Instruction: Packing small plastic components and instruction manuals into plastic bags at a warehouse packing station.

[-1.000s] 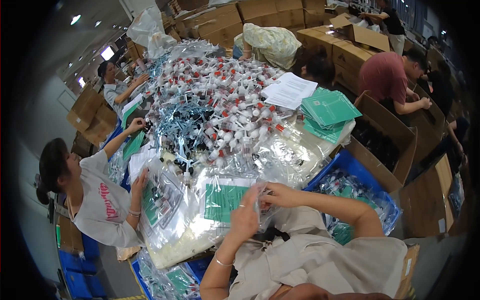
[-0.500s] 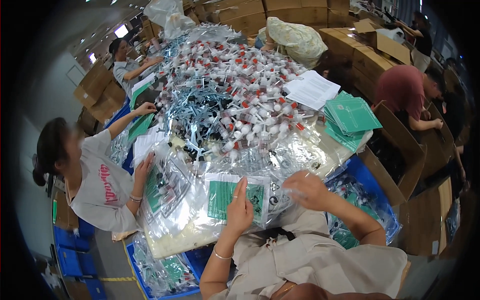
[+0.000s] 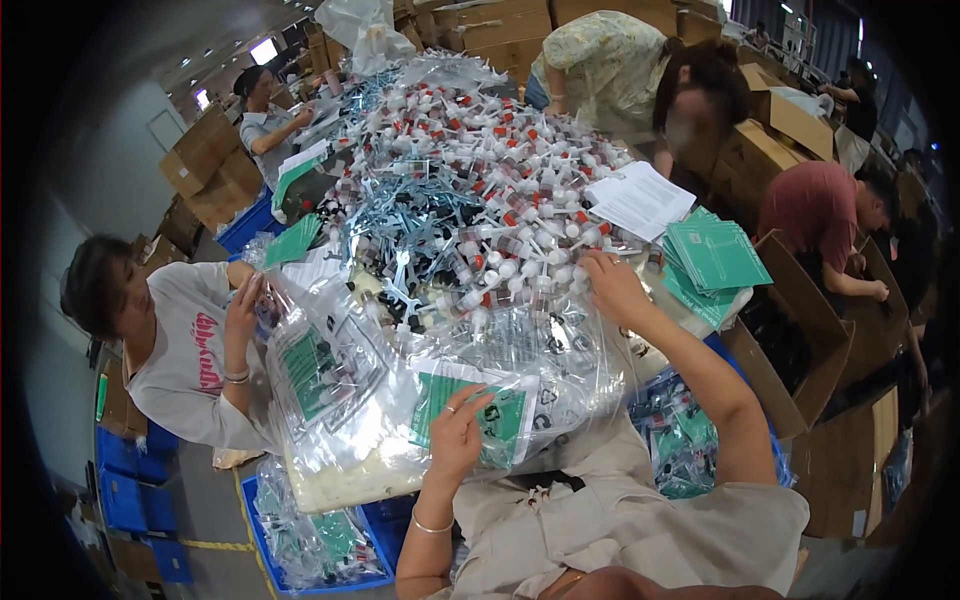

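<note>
Far left of frame: a seated person in a white shirt (image 3: 185, 365) holds up a clear bag (image 3: 320, 365) with a green sheet inside, just beside the tabletop (image 3: 340, 485) edge. Blue crates (image 3: 125, 485) sit on the floor below them, a filled blue crate (image 3: 310, 545) at lower centre-left.

Lower centre: left hand (image 3: 458, 432) lies flat on a clear bag with a green card (image 3: 480, 415). Fingers spread and nearly straight, pressing the film down; nothing pinched between them. The bag rests at the near edge of the tabletop, over a slack stack of more clear bags (image 3: 545, 345).

Handling, as judged: the film looks thin, light, slippery and limp; it will slide on the bags beneath and sag if lifted by one corner. Best hold is probably at the open mouth or along an edge, thumb against fingers, with the card inside lending some stiffness.

Centre: a heap of small bottles (image 3: 480, 190) with white and red caps, with grey plastic pieces (image 3: 400, 215) mixed in.

Right of centre: right hand (image 3: 612, 285) reaches to the heap's near edge, fingers curled among the bottles; whether it has hold of one I cannot tell. The bottles look small, rigid and light, likely to roll.

Right: white papers (image 3: 640, 198), a stack of green cards (image 3: 715, 255), open cardboard boxes (image 3: 800, 330), other workers bent over them.
</note>
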The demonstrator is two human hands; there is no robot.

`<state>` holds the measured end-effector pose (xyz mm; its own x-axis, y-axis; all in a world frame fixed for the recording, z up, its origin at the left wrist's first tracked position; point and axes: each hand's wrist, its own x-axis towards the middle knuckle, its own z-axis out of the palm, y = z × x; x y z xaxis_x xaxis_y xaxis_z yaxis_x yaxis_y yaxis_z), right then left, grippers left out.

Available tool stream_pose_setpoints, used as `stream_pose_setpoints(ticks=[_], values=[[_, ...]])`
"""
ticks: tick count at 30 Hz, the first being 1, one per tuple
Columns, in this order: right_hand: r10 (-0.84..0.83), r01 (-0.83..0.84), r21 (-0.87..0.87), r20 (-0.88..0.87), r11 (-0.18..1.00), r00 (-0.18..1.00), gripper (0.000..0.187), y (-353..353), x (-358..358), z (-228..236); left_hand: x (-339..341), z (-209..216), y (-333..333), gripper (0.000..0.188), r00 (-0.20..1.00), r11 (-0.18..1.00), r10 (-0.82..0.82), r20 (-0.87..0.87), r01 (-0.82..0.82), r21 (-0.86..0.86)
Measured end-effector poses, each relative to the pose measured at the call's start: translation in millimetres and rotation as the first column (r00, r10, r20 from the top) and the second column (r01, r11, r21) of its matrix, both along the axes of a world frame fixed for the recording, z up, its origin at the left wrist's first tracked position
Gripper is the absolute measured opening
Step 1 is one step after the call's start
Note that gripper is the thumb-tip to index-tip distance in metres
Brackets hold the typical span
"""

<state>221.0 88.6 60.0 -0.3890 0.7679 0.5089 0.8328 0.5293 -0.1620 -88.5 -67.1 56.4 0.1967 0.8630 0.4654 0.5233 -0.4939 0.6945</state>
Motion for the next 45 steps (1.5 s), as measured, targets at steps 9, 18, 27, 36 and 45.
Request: stream_pose_setpoints(ticks=[9, 18, 27, 36, 45], values=[[0.252, -0.253, -0.003, 0.119, 0.967, 0.960, 0.045, 39.5, 15.0, -7.3, 0.3, 16.2, 15.0, 0.047, 0.998, 0.997, 0.065, -0.004, -0.064, 0.043], [0.057, -0.595, -0.762, -0.602, 0.257, 0.796, 0.053, -70.1, -52.1, 92.5, 9.2, 29.7, 23.8, 0.053, 0.992, 0.984, 0.098, -0.076, -0.085, 0.157], [0.384, -0.627, -0.614, -0.496, 0.480, 0.779, 0.036, -49.8, -130.9, -32.0, 49.5, 71.8, -2.1, 0.054, 0.987, 0.988, -0.125, -0.103, 0.132, 0.073], [-0.042, -0.115, -0.306, -0.463, 0.945, 0.886, 0.033, -108.4, 4.5, 17.8, 7.8, -13.9, 9.3, 0.056, 0.991, 0.995, 0.080, -0.108, -0.072, 0.075], [-0.308, 0.304, -0.062, -0.057, 0.951, 0.950, 0.043, -70.9, 32.1, -24.5, 23.8, -31.0, 20.1, 0.053, 0.969, 0.973, 0.221, -0.106, -0.213, 0.086]])
